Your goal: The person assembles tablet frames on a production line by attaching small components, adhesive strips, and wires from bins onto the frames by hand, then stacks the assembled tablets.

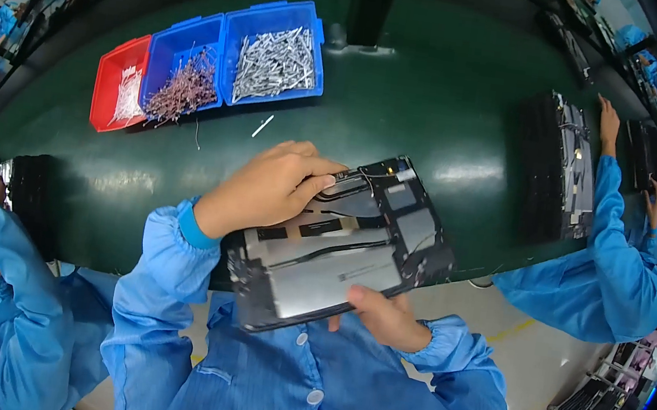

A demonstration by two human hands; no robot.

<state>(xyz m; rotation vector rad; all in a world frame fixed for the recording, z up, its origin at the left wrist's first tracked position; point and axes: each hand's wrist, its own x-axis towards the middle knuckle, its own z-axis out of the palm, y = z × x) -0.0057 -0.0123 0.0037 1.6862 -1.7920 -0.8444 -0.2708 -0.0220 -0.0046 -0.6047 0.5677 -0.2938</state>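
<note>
An opened tablet-like device [333, 268], its back off, is tilted above the table's near edge. Silver battery panels, black cables and a small circuit board show inside it. My right hand [388, 319] grips its near edge, thumb on the top face and fingers underneath. Over its far left side reaches my left hand [273, 185], closed, with thumb and fingers pressed together at the far edge beside a black cable. Whether a small part is between those fingertips is hidden.
Beyond my hands stand a red bin [102, 96] of thin white pieces, a blue bin [188, 41] of brownish wired parts and a blue bin [277, 14] of silvery strips. A loose white strip [262, 126] lies nearby. Stacked devices [569, 170] stand right; co-workers flank me.
</note>
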